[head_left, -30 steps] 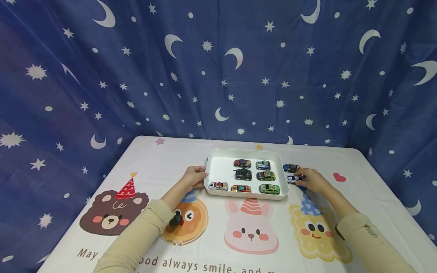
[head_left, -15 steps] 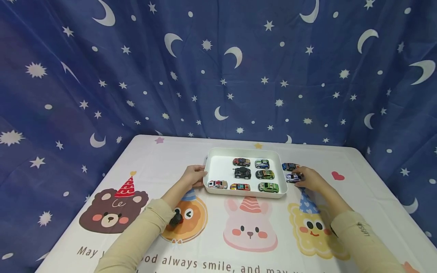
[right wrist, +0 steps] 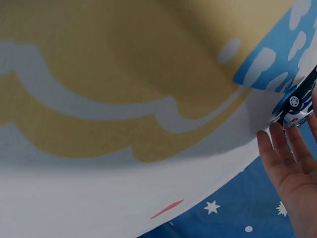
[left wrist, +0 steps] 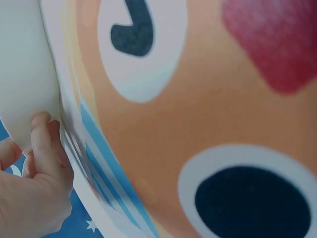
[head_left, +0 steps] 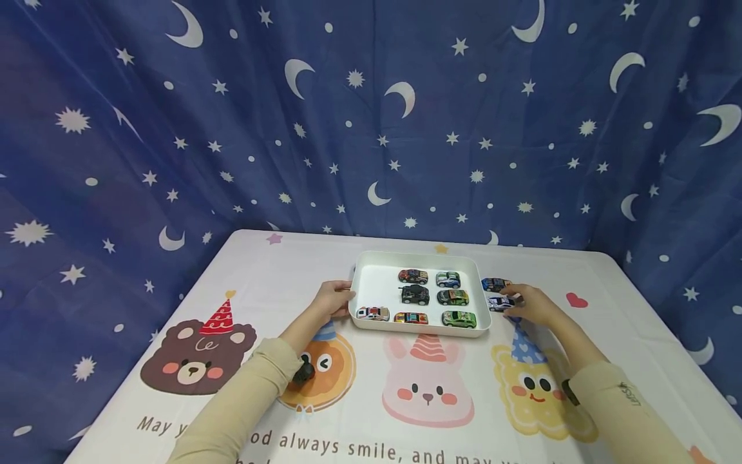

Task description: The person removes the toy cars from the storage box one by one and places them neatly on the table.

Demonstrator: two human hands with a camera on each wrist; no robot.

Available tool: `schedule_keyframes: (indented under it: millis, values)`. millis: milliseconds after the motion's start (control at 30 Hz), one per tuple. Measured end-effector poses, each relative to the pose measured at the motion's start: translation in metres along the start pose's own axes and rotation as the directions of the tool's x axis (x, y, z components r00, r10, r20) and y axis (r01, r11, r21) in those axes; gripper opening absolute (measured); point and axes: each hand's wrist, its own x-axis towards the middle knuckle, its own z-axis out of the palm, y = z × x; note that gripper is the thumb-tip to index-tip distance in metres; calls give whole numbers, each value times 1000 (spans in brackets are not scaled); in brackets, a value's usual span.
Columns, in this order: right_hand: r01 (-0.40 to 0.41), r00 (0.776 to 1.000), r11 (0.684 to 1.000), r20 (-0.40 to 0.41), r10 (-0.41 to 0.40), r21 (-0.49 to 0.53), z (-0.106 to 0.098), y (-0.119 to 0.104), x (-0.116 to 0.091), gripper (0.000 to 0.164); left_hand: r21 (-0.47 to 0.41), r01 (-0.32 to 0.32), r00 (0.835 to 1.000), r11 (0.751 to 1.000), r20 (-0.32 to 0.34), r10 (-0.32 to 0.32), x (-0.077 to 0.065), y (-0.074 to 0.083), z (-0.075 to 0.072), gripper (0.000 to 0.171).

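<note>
My left hand (head_left: 333, 299) holds the left end of the white tray (head_left: 420, 258); in the left wrist view its fingers (left wrist: 43, 134) lie against the tray wall. My right hand (head_left: 532, 304) pinches a white and dark-blue toy car (head_left: 500, 303) just right of the tray. The right wrist view shows that car (right wrist: 298, 106) at the fingertips, partly cut off by the frame edge. Behind it sits a blue and orange toy car (head_left: 495, 284). Inside the tray are several toy cars, among them a green one (head_left: 459, 319), and a black toy tank (head_left: 415, 295).
A white tablecloth (head_left: 324, 258) with printed cartoon faces and lettering covers the table. Behind the table hangs a blue curtain (head_left: 429, 174) with moons and stars. A small blue bit (head_left: 353, 270), mostly hidden, shows at the tray's left wall.
</note>
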Motion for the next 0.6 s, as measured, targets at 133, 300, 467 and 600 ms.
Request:
schedule_keyframes:
  millis: [133,300,467,600]
  values:
    - [30,998,999,-59,-29,13,-2,-3,-4,41,-3,-3,1000,1000,7,3,0,-1,0,40]
    - [78,978,995,-196,-65,58,-7,-12,-6,35,0,1,1000,1000,9,-1,-1,-2,0,40]
    - [98,960,992,-270,-72,84,-12,-24,-7,33,16,-15,1000,1000,2,15,-2,-2,1,40]
    - [128,948,987,-304,-94,95,-16,-39,-8,33,18,-18,1000,1000,5,18,-2,-1,1,40]
